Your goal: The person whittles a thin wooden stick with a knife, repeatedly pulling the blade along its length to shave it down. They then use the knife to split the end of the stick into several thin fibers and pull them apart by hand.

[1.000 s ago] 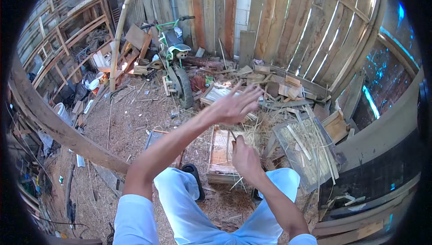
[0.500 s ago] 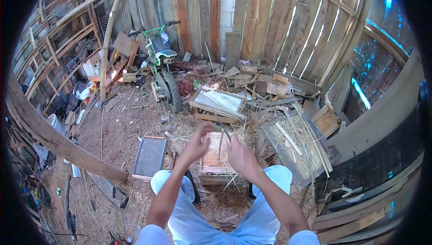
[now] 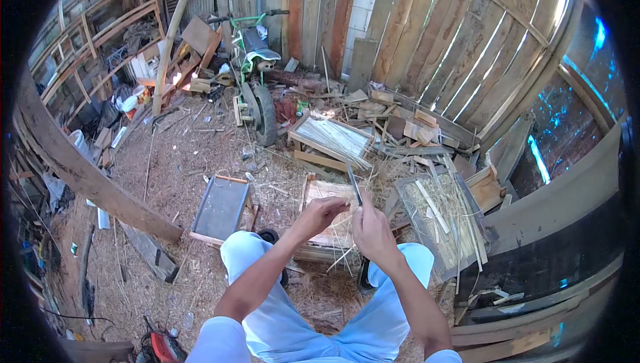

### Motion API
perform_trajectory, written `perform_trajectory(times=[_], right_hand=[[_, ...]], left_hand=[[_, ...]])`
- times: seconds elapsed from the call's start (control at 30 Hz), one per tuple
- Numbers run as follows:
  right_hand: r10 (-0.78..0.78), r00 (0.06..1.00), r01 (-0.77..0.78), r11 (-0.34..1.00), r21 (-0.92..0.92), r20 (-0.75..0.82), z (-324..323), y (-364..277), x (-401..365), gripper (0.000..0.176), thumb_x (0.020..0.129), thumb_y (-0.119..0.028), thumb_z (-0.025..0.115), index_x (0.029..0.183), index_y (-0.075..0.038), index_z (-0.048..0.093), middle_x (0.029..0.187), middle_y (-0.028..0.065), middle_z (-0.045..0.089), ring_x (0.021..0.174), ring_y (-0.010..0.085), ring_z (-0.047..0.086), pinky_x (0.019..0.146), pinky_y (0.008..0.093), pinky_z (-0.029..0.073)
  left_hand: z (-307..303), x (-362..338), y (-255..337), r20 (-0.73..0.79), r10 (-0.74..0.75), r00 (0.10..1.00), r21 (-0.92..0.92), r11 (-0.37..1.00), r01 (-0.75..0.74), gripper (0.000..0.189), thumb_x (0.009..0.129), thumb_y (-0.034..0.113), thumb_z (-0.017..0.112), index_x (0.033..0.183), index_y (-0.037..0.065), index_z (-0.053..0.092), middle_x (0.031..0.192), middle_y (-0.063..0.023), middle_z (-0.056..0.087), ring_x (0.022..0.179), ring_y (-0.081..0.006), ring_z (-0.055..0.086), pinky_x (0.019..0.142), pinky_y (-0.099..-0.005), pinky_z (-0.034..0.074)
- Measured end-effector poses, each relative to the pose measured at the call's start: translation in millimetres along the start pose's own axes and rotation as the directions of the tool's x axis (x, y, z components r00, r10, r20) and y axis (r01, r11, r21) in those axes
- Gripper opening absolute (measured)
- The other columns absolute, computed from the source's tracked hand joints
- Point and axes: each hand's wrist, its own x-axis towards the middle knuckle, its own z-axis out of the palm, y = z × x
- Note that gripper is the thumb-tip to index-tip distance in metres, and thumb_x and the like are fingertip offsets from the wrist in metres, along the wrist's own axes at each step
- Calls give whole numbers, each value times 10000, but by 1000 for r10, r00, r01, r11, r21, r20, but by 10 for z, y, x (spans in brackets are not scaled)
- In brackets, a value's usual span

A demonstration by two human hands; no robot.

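Observation:
Above the low wooden box between my knees, my right hand is wrapped round a knife. Its long, thin grey blade points up and away from me; the handle is hidden in my fist. My left hand is just left of it, with fingers curled together near the blade. Whatever those fingers pinch, if anything, is too small to make out. Thin pale strips lie over the box's near right edge.
A dark-topped framed panel lies left of my knees. To the right, a board carries straw and strips. Beyond are a wooden frame, a small motorbike and scrap wood. A slanted post stands left.
My left hand has moved down and right, closer to the knife, and its spread fingers have curled in. The knife in my right hand now stands more upright. The view has shifted slightly.

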Motion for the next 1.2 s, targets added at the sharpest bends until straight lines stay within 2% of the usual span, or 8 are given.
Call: perform_trajectory(times=[0.17,0.23,0.33,0.57,0.63,0.73,0.83,1.2], right_hand=[[20,999,-23,997,75,44,41,47,59,446,927,-120,367,1347,9,292,827,355,570,812,514,559,710,568,401],[-126,992,123,977,174,4,127,190,83,428,938,-98,354,1363,-48,354,629,144,505,488,238,484,536,385,402],[-48,978,-49,894,445,204,67,264,138,436,939,-89,344,1375,-88,365,648,-7,428,468,79,355,443,254,321],[97,875,-442,563,698,475,-250,94,36,436,944,-163,369,1364,-45,378,742,35,509,622,96,508,599,268,434],[77,978,-145,921,362,195,-134,99,-7,453,941,-151,352,1376,-25,353,801,111,580,660,189,583,639,338,465],[-57,996,42,980,196,67,9,69,-25,464,935,-135,334,1376,7,332,915,241,613,786,363,629,727,430,469],[93,980,-124,977,176,176,-70,-137,-34,468,930,-118,324,1372,33,309,1042,340,562,933,491,566,823,500,427],[3,992,-11,998,62,125,20,-73,0,451,935,-93,349,1361,20,249,916,360,568,880,506,562,764,544,418]], left_hand=[[-28,37,60,31,-25,999,-59,998,27,220,857,73,634,1073,31,625,902,-147,677,709,-239,659,582,-342,499],[-81,64,183,17,85,996,20,996,-85,229,861,81,630,1079,15,607,897,-158,674,739,-265,667,606,-358,502],[-114,42,200,62,-66,996,-100,992,72,214,869,88,616,1068,9,602,895,-168,671,777,-298,667,648,-368,507],[-109,31,196,80,-28,996,-98,995,36,188,874,86,596,1046,11,611,899,-161,677,790,-312,665,678,-367,511],[-97,24,177,67,-1,998,-91,996,7,189,859,86,610,1032,10,618,902,-157,677,799,-313,665,686,-363,513],[-51,21,149,38,7,999,-119,993,-2,179,853,84,614,1015,8,622,896,-159,673,801,-322,658,688,-370,506],[-73,21,161,57,-20,998,-114,993,26,163,852,79,612,998,5,626,877,-164,667,777,-331,651,671,-375,498],[-80,27,216,71,-40,997,-61,997,44,178,844,79,616,1009,16,596,848,-170,654,774,-350,638,654,-389,493]])
